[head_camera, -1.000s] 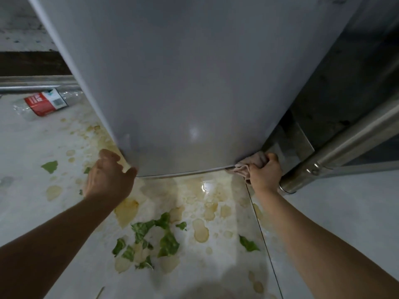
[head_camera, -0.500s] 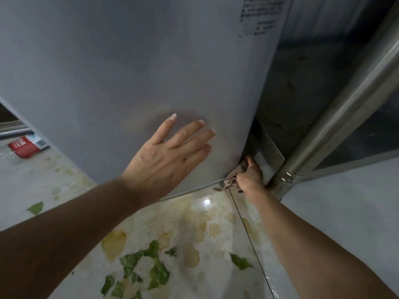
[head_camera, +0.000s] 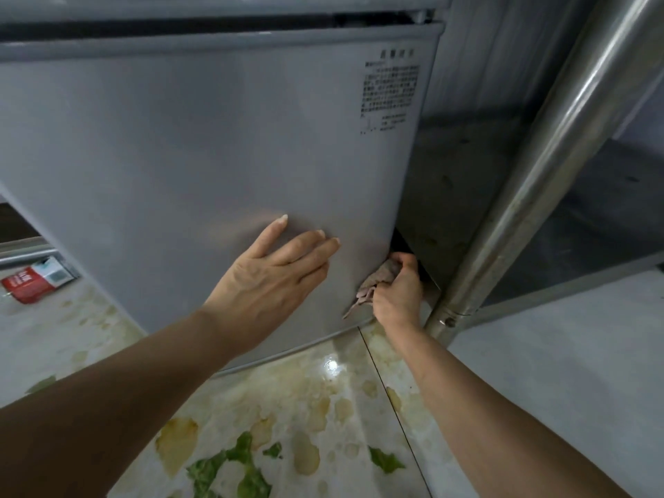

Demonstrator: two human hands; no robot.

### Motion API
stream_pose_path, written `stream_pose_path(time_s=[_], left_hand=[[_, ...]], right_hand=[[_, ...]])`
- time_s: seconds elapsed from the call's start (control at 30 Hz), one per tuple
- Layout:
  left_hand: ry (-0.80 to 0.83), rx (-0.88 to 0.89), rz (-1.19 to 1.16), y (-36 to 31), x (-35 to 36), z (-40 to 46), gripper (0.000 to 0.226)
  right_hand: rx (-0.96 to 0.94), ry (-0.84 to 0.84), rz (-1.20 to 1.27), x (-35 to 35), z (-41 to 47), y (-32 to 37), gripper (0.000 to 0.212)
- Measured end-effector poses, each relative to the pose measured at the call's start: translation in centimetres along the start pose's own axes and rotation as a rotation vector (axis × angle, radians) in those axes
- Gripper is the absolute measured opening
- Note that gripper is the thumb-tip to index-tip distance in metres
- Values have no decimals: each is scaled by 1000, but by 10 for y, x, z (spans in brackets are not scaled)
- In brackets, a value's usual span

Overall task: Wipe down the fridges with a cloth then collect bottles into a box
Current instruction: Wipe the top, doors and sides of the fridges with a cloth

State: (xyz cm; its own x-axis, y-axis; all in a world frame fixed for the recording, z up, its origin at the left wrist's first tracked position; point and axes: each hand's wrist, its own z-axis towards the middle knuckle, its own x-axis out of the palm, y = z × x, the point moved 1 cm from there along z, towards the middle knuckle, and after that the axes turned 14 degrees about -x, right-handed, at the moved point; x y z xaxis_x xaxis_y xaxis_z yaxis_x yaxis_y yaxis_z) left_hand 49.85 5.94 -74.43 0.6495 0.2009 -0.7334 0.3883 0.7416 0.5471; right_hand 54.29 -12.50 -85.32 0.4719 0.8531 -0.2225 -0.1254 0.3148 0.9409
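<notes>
A grey fridge (head_camera: 187,145) fills the upper left of the view, its lower door facing me. My left hand (head_camera: 266,278) lies flat on that door with fingers straight. At the door's lower right corner my right hand (head_camera: 397,296) grips a crumpled pinkish cloth (head_camera: 377,282) against the door's edge. A plastic bottle with a red label (head_camera: 32,280) lies on the floor at the far left, partly hidden behind the fridge.
A thick steel post (head_camera: 531,167) of a metal rack stands just right of the fridge, close to my right hand. The tiled floor (head_camera: 316,407) below is stained with yellowish spots and scattered green leaf scraps (head_camera: 230,469).
My left hand left the door's lower left edge and now lies flat on the door front. The right hand with the cloth moved slightly up the right edge. The view tilted upward.
</notes>
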Motion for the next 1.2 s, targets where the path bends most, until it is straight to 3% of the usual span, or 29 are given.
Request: stream_pose_path(time_s=[0.13,0.43,0.73,1.03,1.2], left_hand=[[-79,-5,-50,13,-30,23,41],[-336,-216,2,71,-98,74,40],[-289,-177,46,90,-112,79,41],[-178,-65,62,103,-137,84,53],[-202,-24,44,108,-147,87,38]], right_hand=[[-72,-114,76,-3,9,35,52],[-160,-168,118,-24,37,120,45],[-288,-230,204,-41,58,206,40],[-332,-369,236,-47,64,241,37],[-480,-426,178,-52,74,267,31]])
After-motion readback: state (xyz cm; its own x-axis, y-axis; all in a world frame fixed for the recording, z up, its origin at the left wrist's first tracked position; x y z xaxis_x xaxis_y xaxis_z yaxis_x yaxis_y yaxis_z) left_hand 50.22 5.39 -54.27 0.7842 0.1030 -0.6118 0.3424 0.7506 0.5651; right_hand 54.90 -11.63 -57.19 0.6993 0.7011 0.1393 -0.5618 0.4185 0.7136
